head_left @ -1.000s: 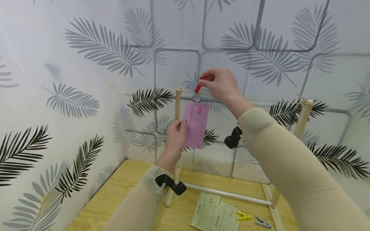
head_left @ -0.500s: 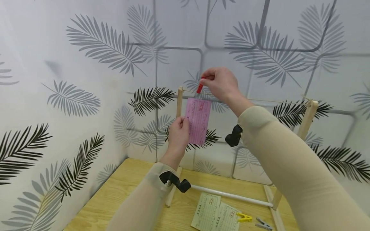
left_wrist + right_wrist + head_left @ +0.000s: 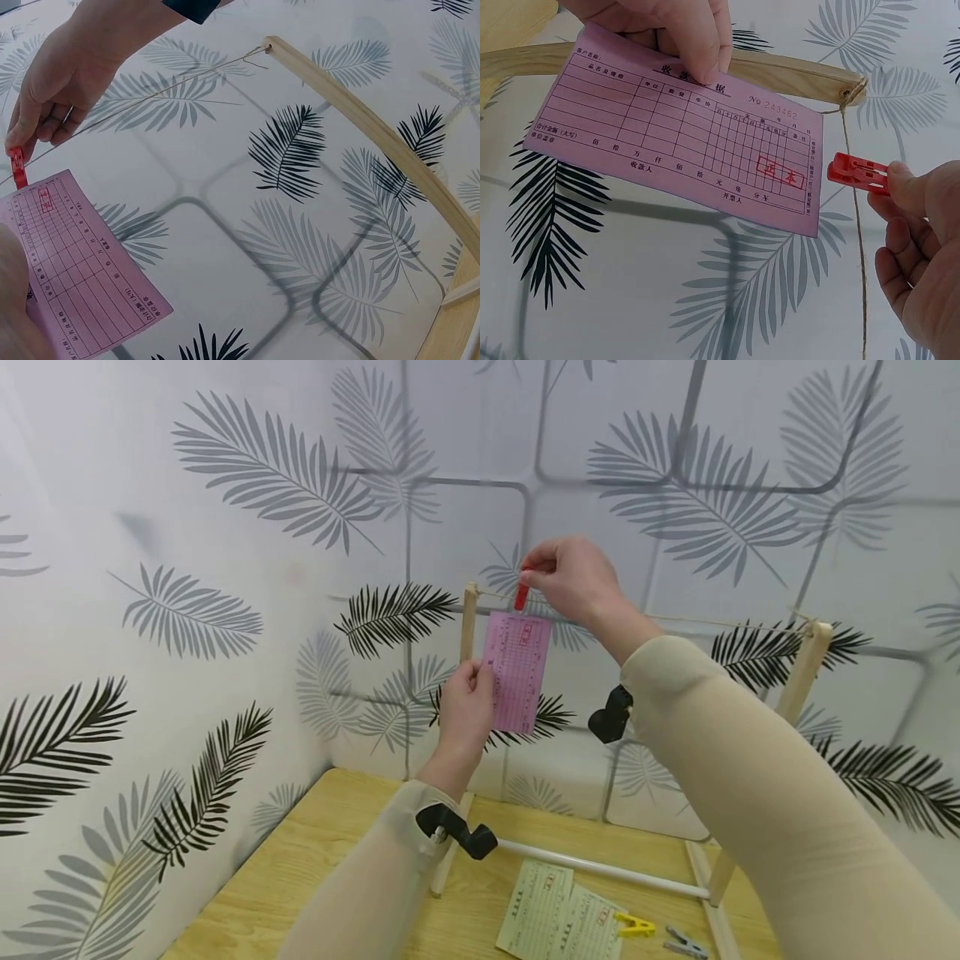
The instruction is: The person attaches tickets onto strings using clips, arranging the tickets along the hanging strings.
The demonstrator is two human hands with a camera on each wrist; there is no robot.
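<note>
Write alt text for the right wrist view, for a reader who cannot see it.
A left hand holds a pink receipt slip by its upper edge in front of a wooden frame post, while the right hand pinches a red clothespin beside the slip's corner, at a thin string tied to the post. Leaf-patterned wall behind.

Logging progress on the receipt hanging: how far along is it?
Done: nothing hangs clipped on the string yet. In hand: the left hand holds the pink receipt up to the string, and the right hand pinches the red clip beside its top edge. Left: two pale receipts and two clips lie on the table.
</note>
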